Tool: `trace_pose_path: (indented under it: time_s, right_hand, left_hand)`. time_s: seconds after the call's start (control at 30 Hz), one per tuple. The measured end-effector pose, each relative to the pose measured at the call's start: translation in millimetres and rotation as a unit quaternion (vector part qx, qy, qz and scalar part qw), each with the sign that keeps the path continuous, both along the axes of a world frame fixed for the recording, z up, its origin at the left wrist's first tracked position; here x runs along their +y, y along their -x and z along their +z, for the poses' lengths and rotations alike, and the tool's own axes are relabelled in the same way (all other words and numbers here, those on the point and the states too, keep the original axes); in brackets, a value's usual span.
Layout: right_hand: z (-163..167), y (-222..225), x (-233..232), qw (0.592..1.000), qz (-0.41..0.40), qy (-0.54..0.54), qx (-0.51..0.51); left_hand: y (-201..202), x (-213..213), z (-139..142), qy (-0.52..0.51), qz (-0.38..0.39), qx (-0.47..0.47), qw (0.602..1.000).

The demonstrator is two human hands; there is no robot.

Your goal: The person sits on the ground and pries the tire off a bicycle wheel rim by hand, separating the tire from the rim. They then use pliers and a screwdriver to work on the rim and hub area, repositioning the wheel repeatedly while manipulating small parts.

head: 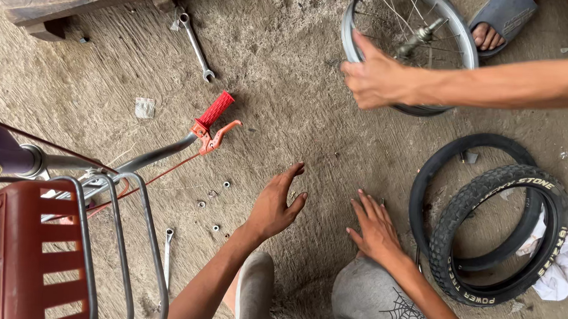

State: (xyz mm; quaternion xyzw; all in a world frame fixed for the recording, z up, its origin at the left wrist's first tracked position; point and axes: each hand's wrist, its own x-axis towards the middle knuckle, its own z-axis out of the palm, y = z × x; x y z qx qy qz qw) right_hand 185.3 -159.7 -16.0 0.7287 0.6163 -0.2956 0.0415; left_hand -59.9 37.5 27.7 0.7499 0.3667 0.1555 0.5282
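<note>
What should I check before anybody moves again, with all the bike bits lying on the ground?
1. Left hand free: ok, open above the ground, holding nothing.
2. Right hand free: ok, fingers spread flat on the ground beside the tyre.
3. Small nuts together: not ok, scattered loose in the dirt near the left hand.
4. Wheel steady: ok, another person's hand grips its rim.
5. Wrenches in reach: ok, one wrench lies up by the wooden block, another by the red basket.
6. Inner tube sound: cannot tell, its black ring lies partly under the tyre.
</note>
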Motion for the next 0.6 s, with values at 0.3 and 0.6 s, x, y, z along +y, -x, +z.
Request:
trace_pose_path:
  time_s: [0.3, 0.6]
  right_hand:
    - [4, -2, 4, 0.998, -0.019, 0.057, 0.011]
    - [6, -1, 4, 0.999, -0.013, 0.051, 0.004]
  left_hand:
    - [-7, -7, -3, 0.021, -0.045, 0.051, 0.997]
    - [-9, -10, -19, 0.034, -0.047, 0.050, 0.997]
